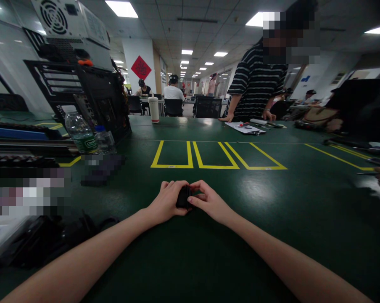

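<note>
A small black boxy object (183, 198) is at the middle of the green table (190, 261), low on its surface; its exact kind is not clear. My left hand (167, 200) wraps round it from the left, thumb at the near side and fingers at the far side. From the right, my right hand (210, 202) grips its edge between thumb and fingertips. Parts of the object are hidden by the fingers of both hands.
Yellow tape frames (213, 167) mark the table ahead. Left are plastic bottles (79, 130), a black computer case (98, 101) and dark cables (83, 225). A clipboard (245, 128) and white cup (154, 110) stand farther back. A person in a striped shirt (256, 80) leans on the far edge.
</note>
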{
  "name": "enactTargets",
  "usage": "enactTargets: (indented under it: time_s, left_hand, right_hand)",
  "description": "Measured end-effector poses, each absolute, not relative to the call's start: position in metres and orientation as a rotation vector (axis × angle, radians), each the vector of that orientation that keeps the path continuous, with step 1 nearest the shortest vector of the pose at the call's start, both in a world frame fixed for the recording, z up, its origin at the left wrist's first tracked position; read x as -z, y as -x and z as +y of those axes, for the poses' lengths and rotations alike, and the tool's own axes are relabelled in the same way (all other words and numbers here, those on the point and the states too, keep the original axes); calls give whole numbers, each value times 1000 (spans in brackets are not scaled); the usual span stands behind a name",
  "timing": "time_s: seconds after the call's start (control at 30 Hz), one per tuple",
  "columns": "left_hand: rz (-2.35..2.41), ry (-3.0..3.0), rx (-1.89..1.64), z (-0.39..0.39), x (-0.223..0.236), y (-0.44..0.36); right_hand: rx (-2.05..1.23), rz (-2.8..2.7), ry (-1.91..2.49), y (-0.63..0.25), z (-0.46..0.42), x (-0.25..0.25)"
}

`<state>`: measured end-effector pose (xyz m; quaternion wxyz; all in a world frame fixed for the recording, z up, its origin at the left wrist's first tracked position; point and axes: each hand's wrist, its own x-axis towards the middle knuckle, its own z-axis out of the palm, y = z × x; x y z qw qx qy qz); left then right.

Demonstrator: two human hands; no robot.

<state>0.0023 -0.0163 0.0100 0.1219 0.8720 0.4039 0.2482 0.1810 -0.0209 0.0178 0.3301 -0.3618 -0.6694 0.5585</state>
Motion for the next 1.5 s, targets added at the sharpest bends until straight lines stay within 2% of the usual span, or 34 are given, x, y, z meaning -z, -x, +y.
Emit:
enactTargets:
  time_s: [0.43, 0.8, 1.3, 1.5]
  left_hand:
    - [1211, -2556, -765, -14, -4, -4]
    - [1176, -2536, -654, -24, -26, -3]
    - [1216, -2567, -737, -16, -8, -3]
    - [1209, -2566, -718, -15, -7, -3]
  right_hand:
    - [-1510, -1729, 865, -183, -18, -14]
    - [-1539, -1753, 884, -185, -19, -16]
    - [-1459, -1751, 948, -183, -16, -12]
    - [-1552, -1755, 834, -185, -17, -15]
